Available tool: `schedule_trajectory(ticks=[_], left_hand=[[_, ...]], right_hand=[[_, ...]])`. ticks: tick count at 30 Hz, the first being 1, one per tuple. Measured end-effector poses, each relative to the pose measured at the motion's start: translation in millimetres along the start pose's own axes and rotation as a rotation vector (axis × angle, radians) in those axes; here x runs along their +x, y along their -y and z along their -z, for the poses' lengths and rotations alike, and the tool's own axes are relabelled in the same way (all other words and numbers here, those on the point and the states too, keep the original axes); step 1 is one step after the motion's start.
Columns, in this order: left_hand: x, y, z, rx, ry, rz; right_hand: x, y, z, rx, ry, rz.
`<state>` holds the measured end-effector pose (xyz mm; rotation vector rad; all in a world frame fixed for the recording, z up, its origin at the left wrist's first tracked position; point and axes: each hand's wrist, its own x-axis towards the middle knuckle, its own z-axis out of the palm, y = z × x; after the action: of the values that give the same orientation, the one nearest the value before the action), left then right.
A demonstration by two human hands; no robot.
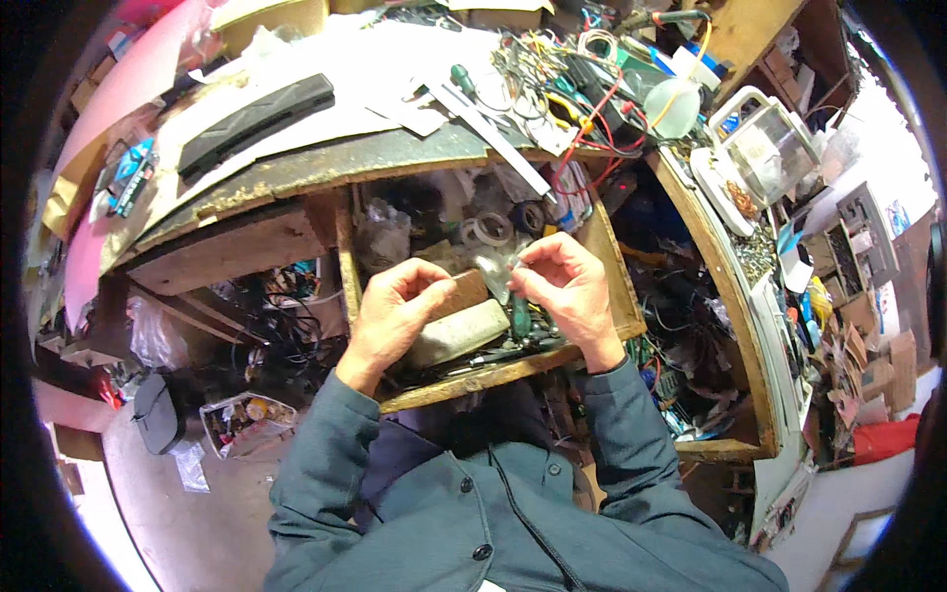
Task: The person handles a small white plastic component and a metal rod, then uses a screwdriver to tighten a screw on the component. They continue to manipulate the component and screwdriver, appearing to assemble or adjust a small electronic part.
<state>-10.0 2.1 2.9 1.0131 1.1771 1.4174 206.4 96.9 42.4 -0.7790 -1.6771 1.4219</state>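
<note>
Both my hands are raised over an open wooden drawer (473,379) pulled out in front of me. The thumb and forefinger of my left hand (393,314) are pinched together beside a brown flat piece (467,292); whether they grip it is unclear. My right hand (570,286) is pinched too, with something tiny and pale at its fingertips that I cannot make out. Beneath the hands lie a long pale block (459,333), a green handle (520,320) and crumpled clear plastic (493,274). Tape rolls (486,230) sit deeper in the drawer.
The workbench (266,183) carries a long black case (258,123), a white strip (493,138) overhanging its edge, and tangled wires (602,109). At right stands a clear-sided box (767,148). A bin of scraps (249,424) is on the floor at left.
</note>
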Motion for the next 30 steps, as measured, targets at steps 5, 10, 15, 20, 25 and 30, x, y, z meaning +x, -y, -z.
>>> schedule_trajectory(ticks=[5,10,15,20,25,30], left_hand=[[-4.5,-6.0,0.1,-0.101,-0.015,-0.009],[-4.6,-11.1,-0.7,-0.134,0.015,0.035],[-6.7,-11.8,2.5,-0.184,0.021,0.093],[-5.9,-8.9,3.0,-0.189,0.046,0.071],[-6.3,-11.5,-3.1,-0.166,-0.052,0.026],[-4.9,-5.5,1.8,-0.118,0.002,-0.011]], right_hand=[[3.2,-6.6,-40.4,0.162,0.137,0.002],[-1.0,-19.2,-50.0,0.159,0.104,0.051],[-4.3,-12.4,-51.9,-0.069,0.136,0.152],[-4.6,-12.4,-51.9,-0.05,0.136,0.151],[-5.4,-18.0,-50.1,-0.011,0.094,0.09],[-4.4,-26.1,-48.4,0.063,0.09,0.103]])
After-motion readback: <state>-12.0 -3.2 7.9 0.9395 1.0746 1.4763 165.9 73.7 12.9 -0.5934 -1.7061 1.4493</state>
